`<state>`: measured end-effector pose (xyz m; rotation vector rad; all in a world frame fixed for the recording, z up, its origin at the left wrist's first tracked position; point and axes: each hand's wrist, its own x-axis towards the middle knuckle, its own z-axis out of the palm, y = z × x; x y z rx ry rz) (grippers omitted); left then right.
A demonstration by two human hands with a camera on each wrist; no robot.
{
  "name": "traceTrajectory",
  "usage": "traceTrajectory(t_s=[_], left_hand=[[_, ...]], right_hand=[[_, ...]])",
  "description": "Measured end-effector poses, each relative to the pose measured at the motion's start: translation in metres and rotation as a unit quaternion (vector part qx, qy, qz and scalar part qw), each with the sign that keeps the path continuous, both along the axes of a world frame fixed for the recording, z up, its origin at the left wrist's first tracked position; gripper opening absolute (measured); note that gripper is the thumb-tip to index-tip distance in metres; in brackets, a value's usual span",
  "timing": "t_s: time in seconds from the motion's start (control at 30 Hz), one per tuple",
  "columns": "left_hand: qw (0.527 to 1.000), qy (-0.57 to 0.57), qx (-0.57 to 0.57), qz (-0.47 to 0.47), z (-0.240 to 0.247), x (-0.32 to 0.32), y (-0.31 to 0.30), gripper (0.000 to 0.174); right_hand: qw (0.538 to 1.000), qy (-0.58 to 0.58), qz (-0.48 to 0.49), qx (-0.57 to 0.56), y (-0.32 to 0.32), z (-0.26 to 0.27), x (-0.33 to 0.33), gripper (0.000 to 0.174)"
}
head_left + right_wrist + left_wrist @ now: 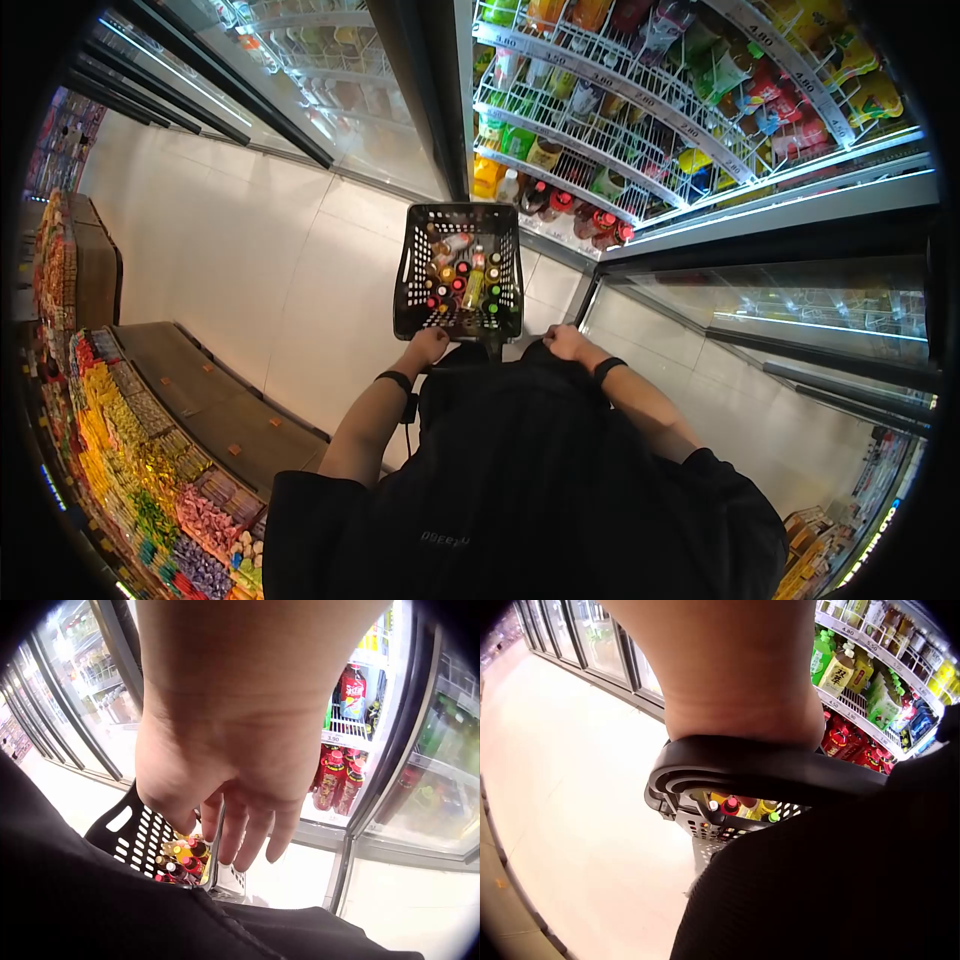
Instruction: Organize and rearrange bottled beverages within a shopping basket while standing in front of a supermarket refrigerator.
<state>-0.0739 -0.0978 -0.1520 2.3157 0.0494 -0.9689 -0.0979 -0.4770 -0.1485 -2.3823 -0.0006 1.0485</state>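
Forearms point(365, 425) reaching forward; right hand point(225, 772) relaxed, fingers point(257, 836) slightly apart; left hand point(431, 345) perhaps curled, largely hidden.

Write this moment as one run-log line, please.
basket: bottles inside; left hand: at basket handle, fingers unclear; right hand: fingers hanging loose near basket; drink shelves: ahead-right

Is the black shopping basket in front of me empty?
No, the head view shows several bottles with coloured caps inside the black basket.
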Motion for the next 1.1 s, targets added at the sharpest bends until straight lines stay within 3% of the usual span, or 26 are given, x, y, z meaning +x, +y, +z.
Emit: traceTrajectory(t_s=[0.33, 0.5, 1.0, 1.1], left_hand=[[0.999, -0.024, 0.023, 0.004, -0.001, -0.008, -0.003, 0.031], [0.999, 0.021, 0.024, 0.022, 0.011, -0.008, -0.009, 0.033], [0.998, 0.029, 0.036, 0.032, 0.027, -0.006, -0.017, 0.033], [0.999, 0.013, 0.029, 0.036, 0.023, -0.010, -0.016, 0.030]], right_hand=[[0.992, 0.024, -0.117, 0.045, -0.008, -0.014, -0.008, 0.031], [0.989, 0.085, -0.119, 0.034, -0.017, -0.025, -0.007, 0.034], [0.979, 0.086, -0.175, 0.059, -0.013, -0.033, 0.004, 0.033], [0.987, 0.042, -0.136, 0.069, -0.016, -0.039, 0.002, 0.028]])
